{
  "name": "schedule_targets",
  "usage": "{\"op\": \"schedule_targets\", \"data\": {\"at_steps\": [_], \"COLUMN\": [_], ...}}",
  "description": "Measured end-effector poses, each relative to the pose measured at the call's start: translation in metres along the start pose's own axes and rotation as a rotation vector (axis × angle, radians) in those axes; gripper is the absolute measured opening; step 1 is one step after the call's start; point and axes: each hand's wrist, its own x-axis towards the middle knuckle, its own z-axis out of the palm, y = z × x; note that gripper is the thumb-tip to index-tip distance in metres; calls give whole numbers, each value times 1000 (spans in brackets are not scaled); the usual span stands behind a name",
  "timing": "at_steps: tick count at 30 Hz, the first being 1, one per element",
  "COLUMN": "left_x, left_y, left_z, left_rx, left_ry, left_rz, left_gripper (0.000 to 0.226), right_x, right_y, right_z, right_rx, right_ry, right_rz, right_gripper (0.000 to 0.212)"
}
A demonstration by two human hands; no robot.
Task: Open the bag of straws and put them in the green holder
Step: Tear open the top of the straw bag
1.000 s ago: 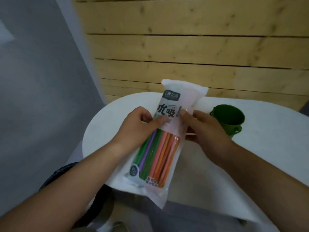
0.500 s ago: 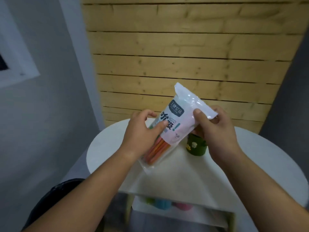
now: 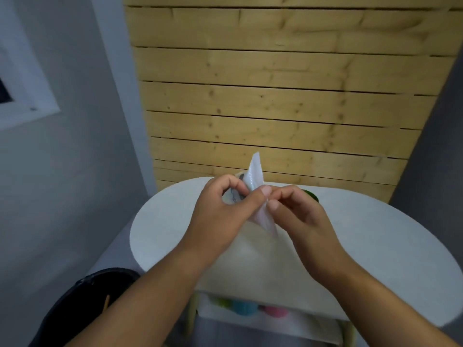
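I hold the bag of straws (image 3: 255,171) upright and edge-on above the white round table (image 3: 375,246), so its print and the straws are hidden. My left hand (image 3: 220,211) pinches the bag's top part from the left, thumb against its edge. My right hand (image 3: 298,216) pinches the same edge from the right, fingers curled. The bag's white top corner sticks up between both hands. Only a sliver of the green holder (image 3: 310,195) shows behind my right hand.
A wooden plank wall (image 3: 275,96) stands right behind the table. Under the tabletop a lower shelf (image 3: 288,321) holds green, blue and pink items. A black object (image 3: 82,304) sits on the floor at the lower left. Grey walls flank both sides.
The bag has turned from face-on to edge-on and upright. Both hands have moved together at its top part. The green holder is now almost fully hidden behind my right hand.
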Motion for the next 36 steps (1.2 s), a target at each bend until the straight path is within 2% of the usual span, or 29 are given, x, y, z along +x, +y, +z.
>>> {"op": "schedule_targets", "data": {"at_steps": [4,9,11,14,18,22,28,36], "left_x": [-2,-3,-4,-5,-9,-9,-13,-9], "left_y": [-1,-1,-1,-3,-2,-2,1,3], "left_z": [-6,-10,-10,-10,-6,-4,0,-2], "left_rx": [-22,-45,-24,-6,46,61,346,380], "left_ry": [-33,-61,-59,-58,-50,-59,-92,-81], "left_rz": [0,16,23,26,28,45,150,144], "left_gripper": [40,35,31,20,5,7,14,16], "right_x": [3,4,3,3,2,3,0,1], "right_y": [2,-2,-3,-4,-6,-7,-3,-2], "right_z": [3,7,8,11,15,12,12,19], "right_rx": [-10,0,-19,-98,-237,-312,-306,-383], "right_ry": [31,14,24,59,100,88,91,218], "right_rz": [57,129,140,146,98,92,77,15], "right_gripper": [16,24,26,15,11,12,11,16]}}
